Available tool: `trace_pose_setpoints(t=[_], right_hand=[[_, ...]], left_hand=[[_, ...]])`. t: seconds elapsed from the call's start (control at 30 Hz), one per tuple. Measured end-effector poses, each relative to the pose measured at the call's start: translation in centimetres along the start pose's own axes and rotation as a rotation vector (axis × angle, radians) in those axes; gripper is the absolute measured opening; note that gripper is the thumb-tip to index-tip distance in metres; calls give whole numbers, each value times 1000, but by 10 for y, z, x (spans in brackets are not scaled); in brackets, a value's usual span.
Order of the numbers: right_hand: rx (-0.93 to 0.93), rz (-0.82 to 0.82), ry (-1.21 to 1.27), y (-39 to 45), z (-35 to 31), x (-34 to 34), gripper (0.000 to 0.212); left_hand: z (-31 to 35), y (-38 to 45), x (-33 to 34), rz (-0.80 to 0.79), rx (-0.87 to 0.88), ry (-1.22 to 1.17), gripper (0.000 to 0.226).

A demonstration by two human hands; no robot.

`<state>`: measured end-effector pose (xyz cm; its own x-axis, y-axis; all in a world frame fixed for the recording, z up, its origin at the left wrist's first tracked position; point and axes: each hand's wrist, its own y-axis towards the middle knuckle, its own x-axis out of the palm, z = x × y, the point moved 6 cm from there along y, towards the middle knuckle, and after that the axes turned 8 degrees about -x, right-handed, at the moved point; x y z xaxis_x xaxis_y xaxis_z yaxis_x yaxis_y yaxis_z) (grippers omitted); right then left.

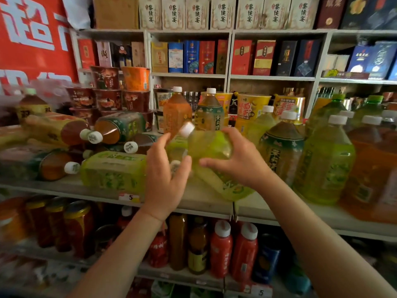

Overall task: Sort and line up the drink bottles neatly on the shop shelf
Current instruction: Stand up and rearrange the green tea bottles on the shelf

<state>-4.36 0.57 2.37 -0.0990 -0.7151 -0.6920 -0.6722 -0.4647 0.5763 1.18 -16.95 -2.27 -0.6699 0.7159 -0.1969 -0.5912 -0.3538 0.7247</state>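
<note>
We judge the job roughly half done. To the right of our grip, the big bottles already stand upright in rows on the shelf (206, 201): amber tea jugs (373, 168) at the far end, a bright green tea bottle (322, 164) and a dark-labelled jasmine tea bottle (281, 151) just beside our right wrist. To the left of the grip lies what is left: a jumble of bottles on their sides, the nearest a lying green tea bottle (113, 171) touching our left hand's far side, with toppled amber bottles (64, 130) stacked beyond it. Between them, our right hand (238, 160) curls over the shoulder of the tilted green tea bottle (212, 160), whose white cap (186, 129) leans away to the upper left and whose base rests on the shelf edge. Our left hand (165, 168) is spread, fingers straight, beside that bottle; whether it touches it, we cannot tell.
</note>
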Motion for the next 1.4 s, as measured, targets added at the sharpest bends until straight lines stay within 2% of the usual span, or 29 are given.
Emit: trace_pose_setpoints(t=[0.07, 0.13, 0.17, 0.23, 0.3, 0.37, 0.47, 0.6, 0.67, 0.7, 0.77, 0.83, 0.87, 0.9, 0.97, 1.03, 1.1, 1.27, 1.4], right_hand=[[82, 200, 226, -15, 11, -12, 99], [127, 344, 292, -28, 22, -17, 83], [147, 405, 301, -35, 30, -18, 78], [182, 505, 303, -46, 41, -22, 76], [162, 541, 221, -53, 44, -28, 75], [57, 538, 57, -53, 34, -34, 67], [-150, 625, -158, -54, 17, -40, 55], [-320, 709, -459, -59, 9, -36, 37], [-435, 648, -554, -59, 0, -23, 28], [-491, 576, -558, -56, -3, -13, 26], [-563, 397, -492, -45, -7, 9, 24], [-547, 227, -446, -29, -11, 29, 23], [-508, 134, -474, -21, -14, 40, 22], [-457, 29, -538, -12, -17, 51, 22], [-344, -166, -667, 5, -21, 71, 29], [-253, -272, -752, 18, -26, 81, 35], [-218, -306, -832, 27, -32, 88, 34], [-181, -309, -947, 33, -30, 95, 41], [-174, -284, -859, 27, -32, 92, 38]], left_hand=[[12, -2, 18, -159, -101, -191, 63], [23, -8, 46, -418, -221, -351, 52], [27, -13, 58, -526, -245, -360, 53], [29, -21, 77, -635, -209, -255, 76], [31, -25, 89, -648, -155, -197, 94], [37, -27, 95, -635, -156, -190, 98], [46, -29, 103, -607, -187, -189, 92], [55, -33, 112, -605, -149, -97, 83], [58, -29, 112, -645, -78, 32, 67], [59, -26, 105, -642, -49, 119, 53], [52, -13, 75, -463, 90, 346, 23], [30, 1, 41, -266, 238, 650, 32], [13, 7, 28, -232, 243, 776, 38], [-2, 14, 17, -237, 221, 876, 38], [-17, 21, 10, -345, 187, 997, 41], [-21, 24, 12, -419, 237, 983, 48], [-20, 26, 13, -417, 288, 937, 49], [-24, 24, 10, -346, 336, 896, 31], [-25, 23, 11, -360, 340, 882, 29]])
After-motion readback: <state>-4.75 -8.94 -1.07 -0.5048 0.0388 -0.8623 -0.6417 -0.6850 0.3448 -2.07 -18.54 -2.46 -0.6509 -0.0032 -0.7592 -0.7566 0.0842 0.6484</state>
